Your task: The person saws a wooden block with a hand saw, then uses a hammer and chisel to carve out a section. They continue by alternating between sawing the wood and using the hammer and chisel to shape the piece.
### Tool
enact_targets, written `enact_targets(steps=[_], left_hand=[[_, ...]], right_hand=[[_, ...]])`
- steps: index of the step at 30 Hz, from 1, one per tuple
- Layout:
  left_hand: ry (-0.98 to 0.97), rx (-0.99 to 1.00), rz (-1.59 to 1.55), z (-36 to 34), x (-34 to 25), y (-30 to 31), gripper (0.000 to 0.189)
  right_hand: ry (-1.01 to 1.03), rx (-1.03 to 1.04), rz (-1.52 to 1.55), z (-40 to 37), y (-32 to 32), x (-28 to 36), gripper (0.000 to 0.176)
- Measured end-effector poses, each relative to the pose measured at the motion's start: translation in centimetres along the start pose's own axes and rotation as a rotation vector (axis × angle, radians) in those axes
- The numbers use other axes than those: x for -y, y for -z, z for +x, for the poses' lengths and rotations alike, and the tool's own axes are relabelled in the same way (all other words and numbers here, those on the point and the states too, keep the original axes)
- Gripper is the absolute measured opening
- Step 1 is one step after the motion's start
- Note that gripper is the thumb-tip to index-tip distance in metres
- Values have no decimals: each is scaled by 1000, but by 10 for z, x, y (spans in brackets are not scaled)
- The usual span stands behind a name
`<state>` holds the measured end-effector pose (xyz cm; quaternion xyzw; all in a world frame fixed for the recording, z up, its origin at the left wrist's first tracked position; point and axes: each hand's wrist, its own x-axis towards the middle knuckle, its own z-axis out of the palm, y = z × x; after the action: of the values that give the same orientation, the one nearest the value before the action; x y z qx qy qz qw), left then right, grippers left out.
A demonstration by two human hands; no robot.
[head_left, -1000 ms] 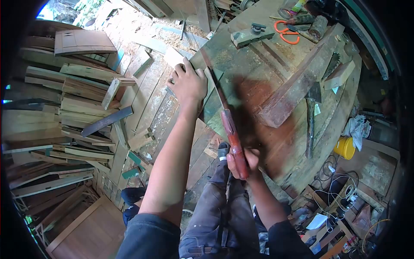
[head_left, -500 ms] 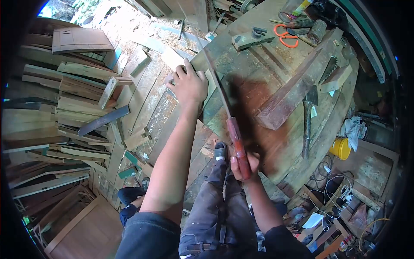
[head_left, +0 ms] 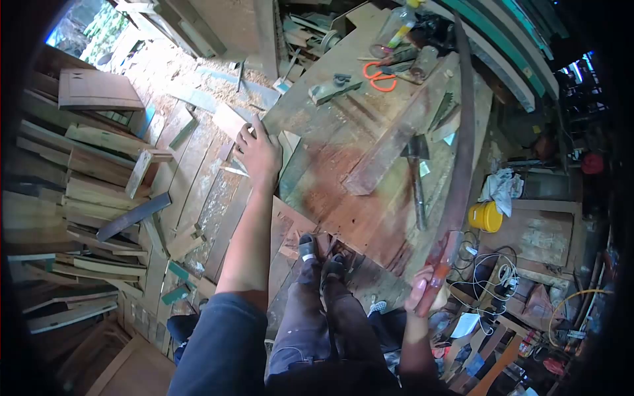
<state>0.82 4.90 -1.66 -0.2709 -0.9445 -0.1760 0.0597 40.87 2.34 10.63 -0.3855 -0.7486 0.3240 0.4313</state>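
Note:
My left hand (head_left: pixel 259 158) rests at the left edge of the wooden workbench (head_left: pixel 376 221), fingers curled over a pale wooden board (head_left: pixel 229 121). The palm hides the middle of that board. On the right, my right hand (head_left: pixel 426 294) is wrapped round the red handle of a long machete (head_left: pixel 457 165). Its dark, slightly curved blade points up and away, raised beside the bench's right side and apart from the board. A hammer-like tool with a dark head (head_left: pixel 417 181) and a thick wooden beam (head_left: pixel 389 148) lie on the bench between my hands.
Orange-handled scissors (head_left: pixel 380 77), a small wood block with a knob (head_left: pixel 333 89) and a bottle (head_left: pixel 394 36) sit at the bench's far end. Stacked planks (head_left: pixel 99 171) fill the left. A yellow bucket (head_left: pixel 485 216) and tangled cables (head_left: pixel 492 274) are at the right.
My right hand has swung the machete out to the right, away from the board, and its blade now shows broadside. The view has turned right. My left hand stays at the board.

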Motion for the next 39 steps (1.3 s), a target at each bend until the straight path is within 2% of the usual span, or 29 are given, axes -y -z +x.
enact_targets(steps=[1, 2, 3, 5, 7, 9, 11, 12, 14, 15, 16, 17, 19, 20, 21, 23, 25, 27, 28, 30, 31, 33, 35, 36, 37, 39], left_hand=[[-7, -9, -16, 0, 1, 0, 60], [-91, -77, -87, 0, 2, 2, 58], [-176, -143, -158, -1, 2, 3, 56], [-205, -133, -248, -3, -5, 15, 55], [-307, -142, -394, -2, -3, 21, 53], [-354, -124, -393, -5, 2, 22, 59], [-281, 24, -314, -21, 4, 36, 71], [-257, 126, -239, -32, 5, 49, 86], [-338, 189, -203, -47, 20, 54, 88], [-401, 249, -177, -51, 28, 54, 91], [-467, 173, -265, -51, 36, 47, 94], [-477, 173, -254, -52, 34, 54, 94], [-315, 297, -384, -59, 31, 69, 95], [-459, 201, -444, -65, 31, 78, 95], [-459, 199, -426, -74, 33, 88, 95], [-390, 400, -553, -96, 29, 116, 96], [-414, 413, -567, -124, 25, 146, 97], [-453, 386, -677, -149, 18, 167, 97], [-384, 449, -756, -162, 15, 177, 93], [-397, 475, -789, -183, 11, 196, 91], [-404, 503, -825, -191, 9, 202, 90], [-480, 469, -786, -205, 8, 212, 87], [-578, 467, -875, -216, 4, 221, 87], [-601, 447, -913, -222, -3, 229, 85], [-609, 456, -909, -227, -4, 233, 85], [-633, 439, -922, -235, -5, 240, 84]], right_hand=[[-48, -48, -51, -5, 12, 1, 18], [-39, -104, -219, -10, 22, 0, 19], [-28, -116, -227, -15, 27, -3, 19], [-268, -230, -432, -22, 34, 1, 18], [-276, -279, -400, -28, 30, -10, 13], [-200, -261, -469, -39, 25, -34, 13], [-235, -244, -499, -53, 24, -65, 13], [-227, -207, -558, -58, 21, -79, 16], [-231, -173, -604, -63, 18, -95, 19], [-231, -91, -624, -66, 19, -100, 21], [-227, -10, -641, -67, 19, -106, 23], [-237, -15, -631, -68, 20, -112, 23], [-131, 39, -611, -72, 21, -120, 31], [-131, 76, -632, -76, 23, -121, 34], [-136, 79, -614, -78, 25, -122, 34], [-213, 148, -586, -68, 33, -115, 43], [-231, 318, -582, -59, 46, -95, 63], [-252, 332, -531, -55, 53, -81, 60], [-254, 326, -526, -52, 57, -75, 60], [-170, 260, -332, -48, 62, -59, 49], [-178, 256, -323, -42, 63, -46, 49], [-115, 168, -107, -30, 61, -8, 36], [-120, 158, 114, -16, 60, 36, 32], [-52, 186, 149, -9, 62, 55, 34], [-109, 193, 367, -11, 55, 64, 38], [51, 234, 459, -3, 56, 87, 49]])
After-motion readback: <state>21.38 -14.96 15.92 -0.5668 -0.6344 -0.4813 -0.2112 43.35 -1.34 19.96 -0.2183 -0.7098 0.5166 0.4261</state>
